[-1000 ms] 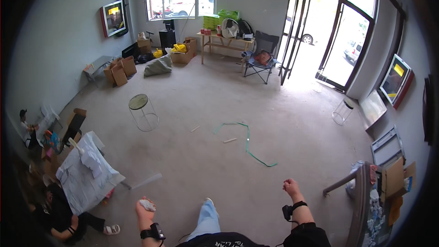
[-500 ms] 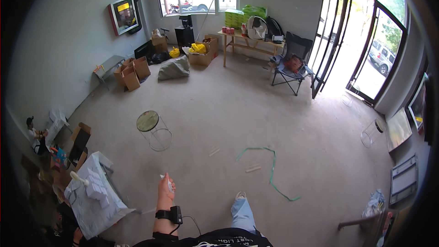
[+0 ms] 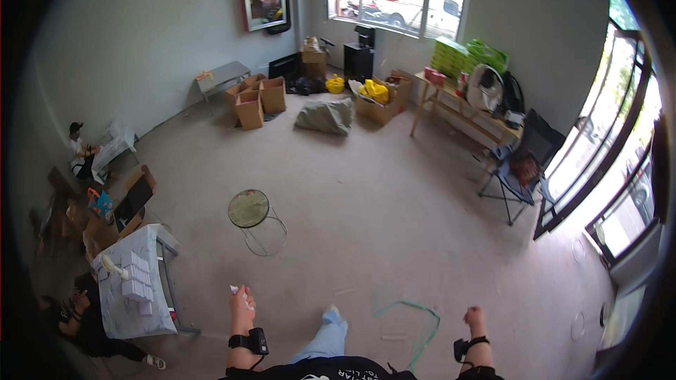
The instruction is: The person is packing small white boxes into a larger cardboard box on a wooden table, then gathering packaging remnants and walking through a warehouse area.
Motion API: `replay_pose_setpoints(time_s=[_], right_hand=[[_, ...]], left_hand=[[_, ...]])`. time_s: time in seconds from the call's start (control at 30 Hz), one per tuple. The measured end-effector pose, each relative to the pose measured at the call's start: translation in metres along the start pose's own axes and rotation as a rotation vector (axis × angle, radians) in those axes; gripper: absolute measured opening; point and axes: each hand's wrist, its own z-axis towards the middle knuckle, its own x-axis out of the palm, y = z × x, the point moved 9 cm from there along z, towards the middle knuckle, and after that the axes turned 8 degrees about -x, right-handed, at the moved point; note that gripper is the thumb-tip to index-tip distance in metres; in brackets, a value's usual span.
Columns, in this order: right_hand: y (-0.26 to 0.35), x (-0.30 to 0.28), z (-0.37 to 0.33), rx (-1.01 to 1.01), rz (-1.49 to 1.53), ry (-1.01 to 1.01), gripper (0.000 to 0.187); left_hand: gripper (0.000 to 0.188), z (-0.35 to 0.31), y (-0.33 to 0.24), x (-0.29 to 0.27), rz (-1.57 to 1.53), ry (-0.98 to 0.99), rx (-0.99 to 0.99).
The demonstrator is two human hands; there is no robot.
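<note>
My left hand [image 3: 242, 301] is closed around something small, white and crumpled, like a tissue [image 3: 234, 289], with a bit sticking out past the fingers. My right hand [image 3: 474, 316] hangs on the other side, fingers curled in, and no object shows in it. Each wrist wears a black strapped device, the left device [image 3: 258, 341] and the right device [image 3: 462, 349]. Both hands are in the air, touching no furniture. Ahead of my left hand stands a round-topped wire-frame stool [image 3: 248, 209]. A green strap [image 3: 431, 324] lies on the floor between my hands.
At left, a covered table [image 3: 116, 338] carries white boxes; a seated person [image 3: 77, 306] is beside it. Another person [image 3: 81, 149] sits farther back. Cardboard boxes [image 3: 249, 111] and a grey sack [image 3: 324, 116] lie ahead. A folding chair [image 3: 524, 158] stands near the glass door [image 3: 598, 148].
My view has turned left, so the room's contents sit farther right. My right hand has come into view. A leg steps forward; the stool and covered table are closer. The left hand keeps its white thing.
</note>
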Motion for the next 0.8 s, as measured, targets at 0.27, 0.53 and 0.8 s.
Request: replay_pose_setpoints(time_s=[0.27,0.53,0.8], right_hand=[[0.149,0.124,0.175,-0.458,-0.357,0.399,0.017],[0.180,0.247,0.290,-0.760,-0.776,1.071,0.028],[0.338,0.245,0.528,-0.272,-0.153,0.814,0.022]], left_hand=[[0.014,0.093,-0.055,0.120,0.002,-0.061,0.191],[0.032,0.166,-0.117,0.270,0.011,-0.157,0.226],[0.039,0.227,-0.075,0.277,-0.208,-0.420,0.198]])
